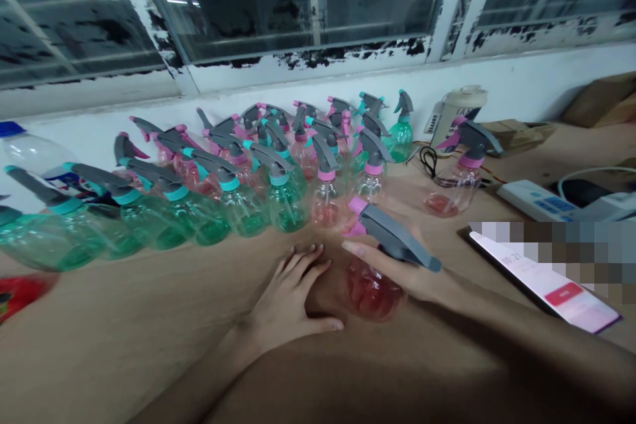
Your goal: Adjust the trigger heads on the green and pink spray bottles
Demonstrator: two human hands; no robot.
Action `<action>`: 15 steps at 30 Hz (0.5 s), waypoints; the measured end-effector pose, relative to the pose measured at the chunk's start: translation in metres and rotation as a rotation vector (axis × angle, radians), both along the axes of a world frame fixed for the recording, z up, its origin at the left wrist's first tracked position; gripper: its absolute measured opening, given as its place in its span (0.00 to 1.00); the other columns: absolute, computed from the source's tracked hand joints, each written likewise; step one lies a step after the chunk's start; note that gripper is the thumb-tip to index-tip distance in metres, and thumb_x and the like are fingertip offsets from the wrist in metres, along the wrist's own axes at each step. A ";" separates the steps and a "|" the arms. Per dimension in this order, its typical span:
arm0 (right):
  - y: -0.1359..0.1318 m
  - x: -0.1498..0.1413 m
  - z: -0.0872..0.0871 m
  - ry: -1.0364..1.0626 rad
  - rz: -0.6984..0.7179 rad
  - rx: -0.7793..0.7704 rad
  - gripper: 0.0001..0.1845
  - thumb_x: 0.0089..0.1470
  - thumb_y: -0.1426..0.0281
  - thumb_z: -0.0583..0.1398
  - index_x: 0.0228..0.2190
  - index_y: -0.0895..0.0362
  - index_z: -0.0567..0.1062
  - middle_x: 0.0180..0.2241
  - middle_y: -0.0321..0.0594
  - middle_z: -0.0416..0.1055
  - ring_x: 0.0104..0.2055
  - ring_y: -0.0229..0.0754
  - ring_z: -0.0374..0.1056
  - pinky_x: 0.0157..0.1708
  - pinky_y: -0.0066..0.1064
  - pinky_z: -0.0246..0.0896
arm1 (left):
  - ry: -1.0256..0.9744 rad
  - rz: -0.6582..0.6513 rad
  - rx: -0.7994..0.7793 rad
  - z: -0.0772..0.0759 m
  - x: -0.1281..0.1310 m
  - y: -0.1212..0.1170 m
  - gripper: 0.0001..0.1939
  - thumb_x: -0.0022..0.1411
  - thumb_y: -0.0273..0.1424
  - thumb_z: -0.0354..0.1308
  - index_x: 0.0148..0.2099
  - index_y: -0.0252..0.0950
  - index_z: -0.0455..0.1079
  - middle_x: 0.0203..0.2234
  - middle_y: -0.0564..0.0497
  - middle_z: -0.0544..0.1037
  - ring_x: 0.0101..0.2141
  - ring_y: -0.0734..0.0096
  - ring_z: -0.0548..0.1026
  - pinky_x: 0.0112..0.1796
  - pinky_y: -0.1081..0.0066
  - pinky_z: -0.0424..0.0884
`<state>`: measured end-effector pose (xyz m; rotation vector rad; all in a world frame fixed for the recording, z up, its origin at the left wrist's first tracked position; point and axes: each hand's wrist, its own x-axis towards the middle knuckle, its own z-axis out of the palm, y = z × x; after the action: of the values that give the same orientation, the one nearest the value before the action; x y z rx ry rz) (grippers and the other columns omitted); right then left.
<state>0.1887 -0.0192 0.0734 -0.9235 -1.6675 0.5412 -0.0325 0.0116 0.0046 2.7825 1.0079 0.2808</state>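
My right hand [402, 271] is wrapped around the neck of a pink spray bottle [373, 295] with a grey and pink trigger head. The bottle stands close to upright on the table, to the right of my left hand. Flat on the tabletop lies my left hand [293, 291], fingers spread, holding nothing. Just beyond both hands is a row of spray bottles, including a clear one with a pink collar [326, 205] and a green one [287, 205]. Another pink spray bottle [454, 185] stands apart at the right.
Several more green and pink spray bottles crowd against the white wall. At right lie a lit phone [551, 285] and a white power strip [536, 201], with a coffee cup [460, 112] behind. A large blue-capped bottle [32, 152] and a red packet [22, 295] are at left.
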 end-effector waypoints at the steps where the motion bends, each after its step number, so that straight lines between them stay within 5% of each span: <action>1: 0.000 0.000 0.001 -0.003 0.007 -0.015 0.05 0.51 0.67 0.63 0.32 0.53 0.73 0.31 0.36 0.73 0.34 0.42 0.71 0.38 0.37 0.66 | -0.005 -0.001 0.001 -0.001 0.000 0.000 0.46 0.49 0.62 0.53 0.62 0.38 0.57 0.60 0.39 0.60 0.58 0.45 0.58 0.56 0.45 0.51; 10: -0.004 -0.002 0.001 -0.061 -0.003 -0.046 0.12 0.54 0.65 0.61 0.23 0.53 0.65 0.21 0.29 0.65 0.22 0.34 0.62 0.26 0.31 0.60 | 0.009 0.003 0.028 -0.002 -0.001 0.000 0.47 0.49 0.63 0.51 0.62 0.37 0.57 0.61 0.39 0.59 0.59 0.44 0.56 0.57 0.44 0.51; 15: -0.006 0.001 -0.003 -0.074 0.054 -0.054 0.12 0.47 0.62 0.66 0.33 0.52 0.72 0.30 0.34 0.72 0.28 0.39 0.68 0.29 0.33 0.65 | 0.057 0.024 0.008 0.003 0.002 -0.001 0.47 0.49 0.63 0.51 0.61 0.36 0.58 0.62 0.39 0.57 0.60 0.45 0.55 0.57 0.45 0.52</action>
<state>0.1895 -0.0249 0.0700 -0.9503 -1.7561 0.5969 -0.0310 0.0109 0.0075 2.8022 1.0553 0.2105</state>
